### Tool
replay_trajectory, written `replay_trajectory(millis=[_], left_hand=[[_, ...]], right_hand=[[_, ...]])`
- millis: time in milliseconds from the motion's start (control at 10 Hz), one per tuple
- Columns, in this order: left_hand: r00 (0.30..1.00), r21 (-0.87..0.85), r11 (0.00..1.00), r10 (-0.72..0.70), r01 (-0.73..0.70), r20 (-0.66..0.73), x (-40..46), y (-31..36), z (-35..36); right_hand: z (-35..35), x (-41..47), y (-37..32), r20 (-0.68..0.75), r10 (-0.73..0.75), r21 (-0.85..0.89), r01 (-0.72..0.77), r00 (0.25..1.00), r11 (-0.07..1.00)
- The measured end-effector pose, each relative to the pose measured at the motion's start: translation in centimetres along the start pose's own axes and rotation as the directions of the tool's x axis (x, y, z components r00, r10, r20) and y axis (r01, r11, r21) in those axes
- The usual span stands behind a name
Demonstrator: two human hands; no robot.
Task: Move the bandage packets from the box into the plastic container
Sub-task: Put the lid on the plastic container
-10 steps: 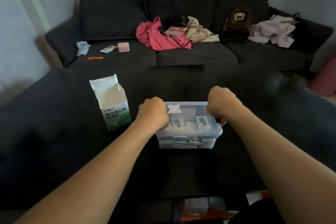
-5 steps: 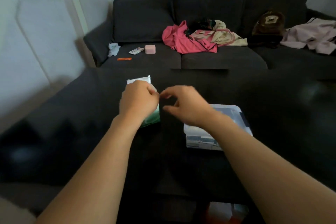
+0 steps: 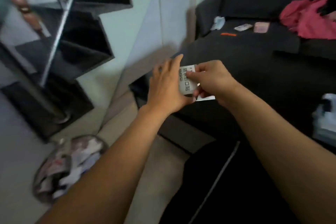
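The whole picture is smeared by motion. The box (image 3: 187,82) is partly covered by the left hand (image 3: 166,87) and the right hand (image 3: 211,81), so its open end cannot be seen. The plastic container (image 3: 325,118) is cut off by the right edge and blurred; its contents cannot be told. The basket (image 3: 69,167) on the near left floor is also blurred.

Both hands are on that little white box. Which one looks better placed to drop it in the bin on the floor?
Probably the left hand: it holds the box on the side nearer the bin, which sits low to the person's left. The right hand would have to cross over.
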State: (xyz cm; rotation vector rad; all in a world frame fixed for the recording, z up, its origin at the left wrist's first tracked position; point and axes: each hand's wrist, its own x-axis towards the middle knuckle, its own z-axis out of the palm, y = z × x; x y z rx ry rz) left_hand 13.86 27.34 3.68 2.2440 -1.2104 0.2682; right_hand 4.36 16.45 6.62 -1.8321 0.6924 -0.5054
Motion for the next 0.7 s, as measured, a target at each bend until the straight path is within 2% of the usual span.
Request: replay_trajectory(millis=[100, 200, 300, 400, 600, 700], left_hand=[[0.994, 0.219, 0.97, -0.1, 0.108, -0.047, -6.1, -8.3, -5.7], [0.946, 0.306, 0.897, -0.322, 0.318, -0.04, -12.6, -15.7, -9.3], [0.866, 0.279, 0.829, -0.5, 0.484, -0.016, -18.4, -20.6, -10.5], [0.798, 0.221, 0.777, -0.603, 0.589, -0.007, -23.4, -24.4, -10.1], [0.708, 0.051, 0.706, -0.705, 0.706, -0.036, -25.6, -28.0, -5.8], [0.701, 0.085, 0.705, -0.709, 0.704, 0.078, -24.7, -28.9, -3.8]], right_hand=[[11.2, -1.4, -3.1, 0.259, -0.037, -0.051, 0.052, 0.965, 0.997], [21.7, -3.3, -4.4, 0.44, 0.006, -0.133, 0.058, 0.898, 0.989], [29.7, -5.7, -3.2, 0.52, -0.039, -0.272, 0.209, 0.853, 0.939], [35.1, -8.2, -1.1, 0.57, -0.08, -0.304, 0.3, 0.818, 0.904], [39.1, -8.8, 2.9, 0.593, -0.049, -0.374, 0.328, 0.804, 0.868], [37.6, -8.4, 4.2, 0.66, -0.008, -0.322, 0.293, 0.751, 0.9]])
